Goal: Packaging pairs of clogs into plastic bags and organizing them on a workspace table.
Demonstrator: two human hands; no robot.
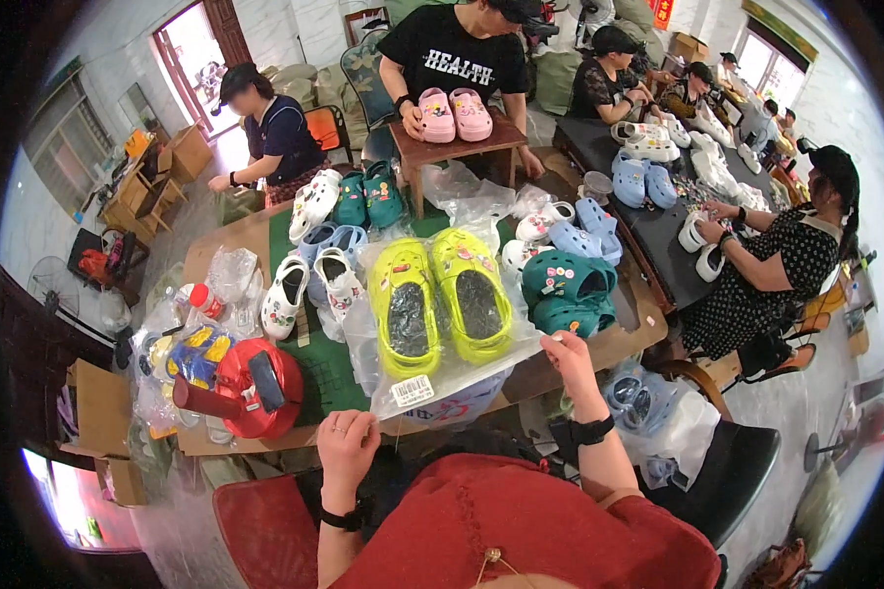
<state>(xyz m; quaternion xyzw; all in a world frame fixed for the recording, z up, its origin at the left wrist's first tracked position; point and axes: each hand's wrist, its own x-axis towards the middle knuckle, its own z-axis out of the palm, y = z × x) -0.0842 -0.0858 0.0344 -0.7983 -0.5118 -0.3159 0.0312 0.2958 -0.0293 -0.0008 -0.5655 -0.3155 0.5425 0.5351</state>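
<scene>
A pair of lime-green clogs point(469, 292) with small charms lies inside a clear plastic bag point(481, 378) at the near edge of the table. My left hand point(348, 447) pinches the bag's near left corner, beside a white barcode label point(412, 390). At the near right corner, my right hand point(572, 361) grips the bag between thumb and fingers. The bag's near edge is stretched between both hands. Dark green clogs point(567, 290) lie just right of the bag, and white clogs point(285, 294) with charms stand to its left.
A red round device point(275, 407) with a handle stands at the table's near left. Behind the bag is a small wooden stand point(457, 157) with pink clogs point(455, 116), held by a co-worker. Blue clogs point(587, 231) lie on the right; other people work around a dark table point(658, 250).
</scene>
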